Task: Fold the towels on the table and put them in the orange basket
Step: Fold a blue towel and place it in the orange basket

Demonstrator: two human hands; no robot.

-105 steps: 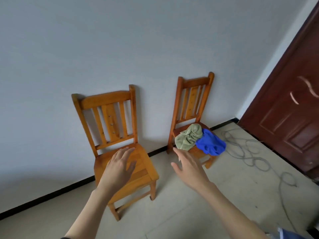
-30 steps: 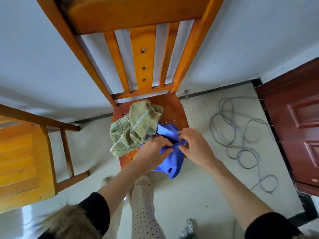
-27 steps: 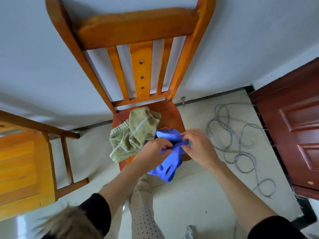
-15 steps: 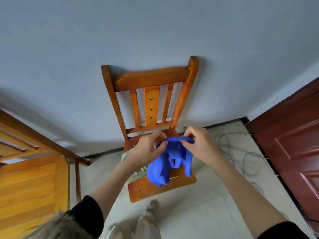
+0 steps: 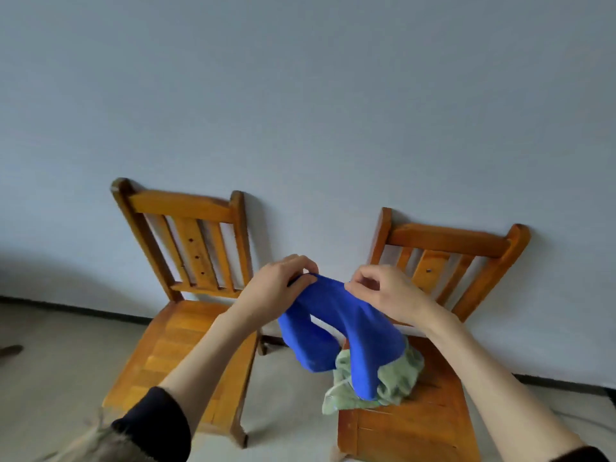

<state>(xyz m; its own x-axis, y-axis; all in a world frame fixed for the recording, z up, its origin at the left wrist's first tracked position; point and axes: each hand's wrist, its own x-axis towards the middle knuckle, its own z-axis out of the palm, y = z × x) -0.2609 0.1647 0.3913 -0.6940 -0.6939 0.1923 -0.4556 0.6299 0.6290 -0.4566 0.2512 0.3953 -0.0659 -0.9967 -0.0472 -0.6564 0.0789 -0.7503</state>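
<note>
both hands hold the blue towel [image 5: 336,325] up in the air, in front of the gap between two wooden chairs. the left hand [image 5: 278,286] has its grip clamped on the towel's top edge, thumb and curled fingers pinching the cloth at its left corner. the right hand [image 5: 386,291] pinches the same top edge just to the right of it, its fingers curled over the fabric; its grip is also closed on the towel. the two grips sit near each other, with a short span of blue cloth stretched between them.

below the grips the blue towel hangs in two crumpled lobes, one under the left grip and a longer one below the right grip. the longer lobe reaches down to the green towel [image 5: 383,381] and overlaps it; whether they touch cannot be told. the green towel lies bunched on the seat of the right chair [image 5: 420,425], below and slightly right of the right grip, one corner drooping over the seat's left edge.

the left chair [image 5: 186,331] stands below and left of the left grip. both chairs back onto a pale wall [image 5: 300,95].
</note>
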